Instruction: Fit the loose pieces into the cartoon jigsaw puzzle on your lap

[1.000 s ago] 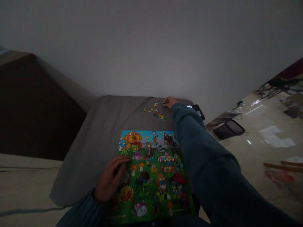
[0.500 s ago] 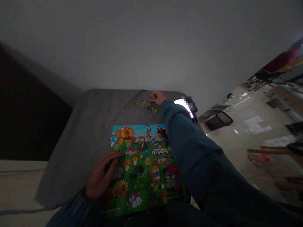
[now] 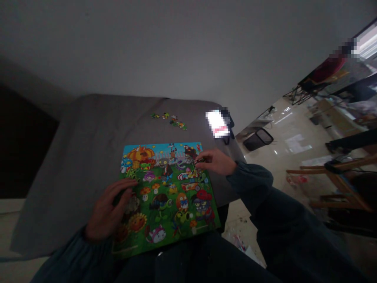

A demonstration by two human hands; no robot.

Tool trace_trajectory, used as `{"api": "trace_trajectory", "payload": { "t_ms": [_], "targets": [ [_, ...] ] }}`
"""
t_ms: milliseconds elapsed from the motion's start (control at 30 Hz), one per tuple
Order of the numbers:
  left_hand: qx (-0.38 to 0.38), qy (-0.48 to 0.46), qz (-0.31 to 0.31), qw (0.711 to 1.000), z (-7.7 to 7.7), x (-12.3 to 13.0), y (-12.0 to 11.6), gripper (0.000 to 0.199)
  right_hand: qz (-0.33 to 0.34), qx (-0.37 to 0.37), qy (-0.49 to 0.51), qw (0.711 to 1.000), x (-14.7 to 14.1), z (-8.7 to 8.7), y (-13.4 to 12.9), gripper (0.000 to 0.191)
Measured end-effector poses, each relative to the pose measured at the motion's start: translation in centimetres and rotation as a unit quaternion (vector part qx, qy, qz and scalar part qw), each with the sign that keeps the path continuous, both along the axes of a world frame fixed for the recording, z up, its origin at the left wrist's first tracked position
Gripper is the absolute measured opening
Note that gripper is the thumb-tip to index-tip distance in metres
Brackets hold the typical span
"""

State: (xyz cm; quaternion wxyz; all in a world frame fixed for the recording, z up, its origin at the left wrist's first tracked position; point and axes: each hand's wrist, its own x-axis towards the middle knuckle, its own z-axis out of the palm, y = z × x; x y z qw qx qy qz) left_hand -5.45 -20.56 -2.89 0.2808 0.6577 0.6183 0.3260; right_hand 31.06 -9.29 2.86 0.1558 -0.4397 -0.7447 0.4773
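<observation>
A colourful cartoon jigsaw puzzle board lies at the near edge of the grey-covered table, its picture mostly filled. My left hand rests on the board's left side, fingers stretched out and thumb apart, holding nothing. Over the upper right part of the board, my right hand pinches a small dark puzzle piece between thumb and fingers. Whether the piece touches the board I cannot tell. Beyond the board, several loose puzzle pieces lie in a small group on the cloth.
A lit screen, partly pixelated, stands at the table's right side. The grey tablecloth reaches to a pale wall. On the floor to the right are a black-framed bin-like object and wooden furniture.
My right hand has come back from the loose pieces to the board's upper right, bringing a puzzle piece. My left hand stays on the board's left side. The view has shifted slightly.
</observation>
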Motion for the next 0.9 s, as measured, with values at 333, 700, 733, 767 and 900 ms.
{"api": "trace_trajectory", "payload": {
  "t_ms": [333,700,733,767,900],
  "targets": [
    [0.019,0.016,-0.003,1.000,-0.2,-0.1,0.1,0.038,0.052,0.063,-0.070,0.994,-1.7,-1.1,-1.2,0.019],
    [0.024,0.009,0.000,1.000,-0.4,-0.1,-0.2,0.037,0.348,0.147,-0.166,0.911,-7.5,0.7,2.4,0.022],
    [0.026,0.011,0.002,1.000,-0.4,-0.1,-0.2,0.037,0.357,0.150,-0.170,0.906,-7.7,0.7,2.3,0.022],
    [0.027,0.012,0.005,1.000,-0.4,-0.1,-0.2,0.038,0.360,0.153,-0.173,0.904,-7.6,0.7,2.2,0.020],
    [0.027,0.009,0.009,1.000,-0.4,0.0,-0.3,0.039,0.342,0.165,-0.175,0.908,-6.0,1.5,1.4,0.013]
  ]
}}
